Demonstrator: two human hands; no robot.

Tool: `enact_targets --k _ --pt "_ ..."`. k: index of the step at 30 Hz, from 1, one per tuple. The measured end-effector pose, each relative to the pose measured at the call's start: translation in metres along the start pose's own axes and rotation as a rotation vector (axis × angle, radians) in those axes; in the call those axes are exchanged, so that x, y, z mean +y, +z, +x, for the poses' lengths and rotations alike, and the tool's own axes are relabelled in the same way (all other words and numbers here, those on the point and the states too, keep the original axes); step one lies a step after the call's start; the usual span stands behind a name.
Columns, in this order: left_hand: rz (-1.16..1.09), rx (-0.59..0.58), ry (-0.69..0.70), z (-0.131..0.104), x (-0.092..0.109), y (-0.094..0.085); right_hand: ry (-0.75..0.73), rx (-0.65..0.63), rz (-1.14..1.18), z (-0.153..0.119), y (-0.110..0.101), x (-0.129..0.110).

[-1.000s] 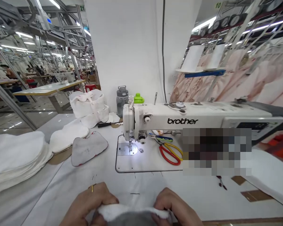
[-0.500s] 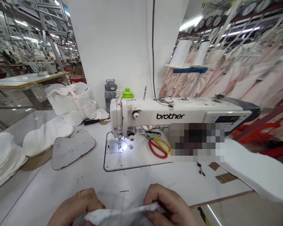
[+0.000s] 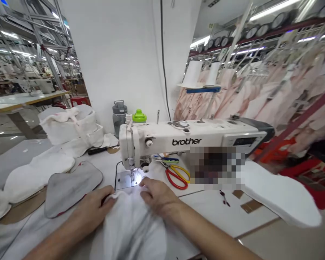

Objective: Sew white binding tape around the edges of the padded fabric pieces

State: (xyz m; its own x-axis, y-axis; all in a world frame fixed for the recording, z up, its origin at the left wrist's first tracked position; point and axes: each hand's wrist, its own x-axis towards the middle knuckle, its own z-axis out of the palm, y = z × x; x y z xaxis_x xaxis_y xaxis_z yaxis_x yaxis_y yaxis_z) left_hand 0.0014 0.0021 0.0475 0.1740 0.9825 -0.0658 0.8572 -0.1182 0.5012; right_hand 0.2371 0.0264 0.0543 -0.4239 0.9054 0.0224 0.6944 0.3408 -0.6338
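A piece of white fabric [image 3: 134, 227] spreads from the needle area of the sewing machine [image 3: 162, 141] down toward me. My left hand [image 3: 101, 202] pinches its left edge between thumb and fingers. At its upper right, my right hand [image 3: 155, 193] grips the cloth with the fingertips close to the lit presser foot [image 3: 132, 176]. The fabric's far edge lies at the front of the metal needle plate [image 3: 123, 179]; whether it is under the foot I cannot tell.
A grey template [image 3: 73, 187] and white padded pieces [image 3: 40, 169] lie at left, tied white bundles [image 3: 70, 126] behind. Red-and-yellow-handled scissors [image 3: 178, 177] rest under the machine arm. A screwdriver [image 3: 97, 150] and bottle [image 3: 119, 117] are beyond; white pieces [image 3: 278, 195] hang over the right edge.
Both hands have moved forward from the table's near edge to the machine, carrying the white fabric up to the needle area. The view has shifted slightly.
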Motion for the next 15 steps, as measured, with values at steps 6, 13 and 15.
enact_targets --k 6,13,15 --pt "0.064 0.132 -0.005 -0.010 -0.012 0.006 -0.246 0.072 -0.302 -0.038 0.032 -0.002" --pt "0.474 0.365 0.717 -0.058 -0.070 0.054 -0.348 0.009 -0.239 -0.052 0.045 0.018" --pt "0.524 0.322 0.710 -0.070 -0.083 0.067 -0.261 0.091 -0.164 -0.058 0.030 0.019"
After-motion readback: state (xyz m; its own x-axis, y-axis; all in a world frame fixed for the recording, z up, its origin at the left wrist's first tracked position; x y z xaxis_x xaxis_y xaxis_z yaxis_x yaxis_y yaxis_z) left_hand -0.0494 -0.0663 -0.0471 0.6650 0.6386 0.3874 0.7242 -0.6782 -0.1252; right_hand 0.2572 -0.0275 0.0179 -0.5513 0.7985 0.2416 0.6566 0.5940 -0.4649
